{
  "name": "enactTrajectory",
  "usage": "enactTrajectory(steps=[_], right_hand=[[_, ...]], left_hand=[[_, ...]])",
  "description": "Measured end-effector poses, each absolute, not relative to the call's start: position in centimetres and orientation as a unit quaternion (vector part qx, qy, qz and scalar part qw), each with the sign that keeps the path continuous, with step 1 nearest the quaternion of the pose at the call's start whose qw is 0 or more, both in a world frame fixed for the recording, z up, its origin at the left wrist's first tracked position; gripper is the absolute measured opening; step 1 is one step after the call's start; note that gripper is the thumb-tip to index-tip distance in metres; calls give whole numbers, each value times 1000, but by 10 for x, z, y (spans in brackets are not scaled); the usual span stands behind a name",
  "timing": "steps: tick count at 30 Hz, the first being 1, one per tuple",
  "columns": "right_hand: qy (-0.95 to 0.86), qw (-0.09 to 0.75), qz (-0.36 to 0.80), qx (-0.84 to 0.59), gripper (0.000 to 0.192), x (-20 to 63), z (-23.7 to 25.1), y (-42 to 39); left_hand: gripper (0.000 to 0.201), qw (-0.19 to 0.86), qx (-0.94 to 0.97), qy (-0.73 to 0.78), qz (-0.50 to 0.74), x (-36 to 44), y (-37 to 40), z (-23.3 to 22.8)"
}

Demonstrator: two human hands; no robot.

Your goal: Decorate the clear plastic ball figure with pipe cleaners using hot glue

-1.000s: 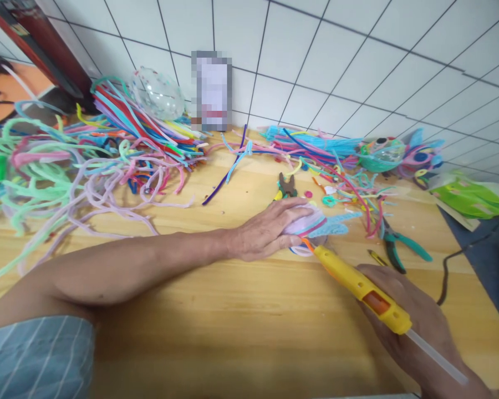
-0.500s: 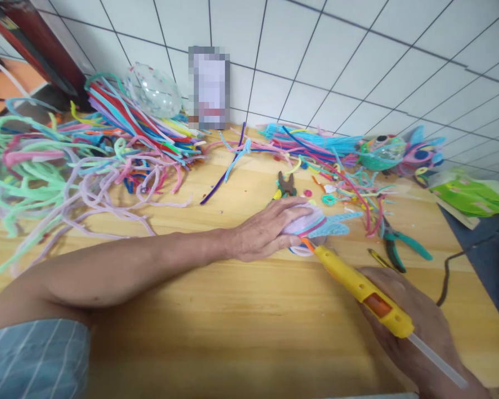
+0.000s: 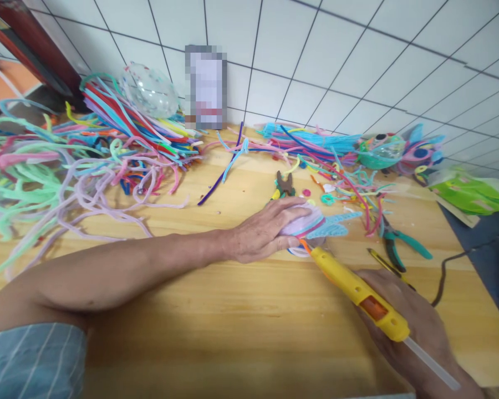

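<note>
Your left hand point(image 3: 255, 233) clasps a lilac craft point(image 3: 303, 223), your right hand point(image 3: 411, 316) a glue gun point(image 3: 341, 273); a slip could burn your thumb point(image 3: 286, 243).

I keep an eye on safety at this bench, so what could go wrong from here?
The tip of the glue gun sits right by the thumb of the left hand; if hot, it might burn on a slip.
Pressing hard might dent the lilac piece under that hand.
The right hand might knock the pliers lying just beyond it.
</note>
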State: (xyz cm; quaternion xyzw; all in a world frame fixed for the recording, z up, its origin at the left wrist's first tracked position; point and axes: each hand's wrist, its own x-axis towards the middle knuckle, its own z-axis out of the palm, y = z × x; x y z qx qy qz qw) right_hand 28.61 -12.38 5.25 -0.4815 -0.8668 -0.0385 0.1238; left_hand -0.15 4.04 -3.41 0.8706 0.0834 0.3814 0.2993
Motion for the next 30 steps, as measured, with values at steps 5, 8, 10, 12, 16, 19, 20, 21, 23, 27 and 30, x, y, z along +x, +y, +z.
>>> enactTrajectory(steps=[5,8,10,12,16,19,20,21,23,27,30], right_hand=[[-863,126,-39,-488,31,286,53,-125],[-862,143,-57,-483,28,280,56,-123],[-866,148,-58,-474,24,275,58,-122],[-866,148,-56,-475,20,273,60,-121],[-859,155,-65,-483,22,277,58,-123],[-850,163,-73,-495,26,284,54,-128],[-848,164,-73,-500,27,286,52,-130],[-845,165,-68,-504,28,288,51,-132],[-835,175,-51,-519,30,292,49,-136],[-747,235,-6,-622,25,310,46,-143],[-664,303,4,-684,9,342,47,-137]], left_hand=[[60,315,865,86,382,-1,40,-35],[61,311,865,85,385,-1,40,-35],[61,306,867,85,385,-1,40,-35],[61,305,868,87,383,-1,40,-34],[61,313,866,93,378,-2,40,-34],[61,315,866,97,376,-2,39,-34],[60,315,866,100,376,-2,39,-34],[60,314,865,103,377,-2,39,-34],[60,311,864,105,382,-2,39,-33],[57,314,855,99,400,-2,40,-31],[56,331,844,101,410,-3,39,-28]])
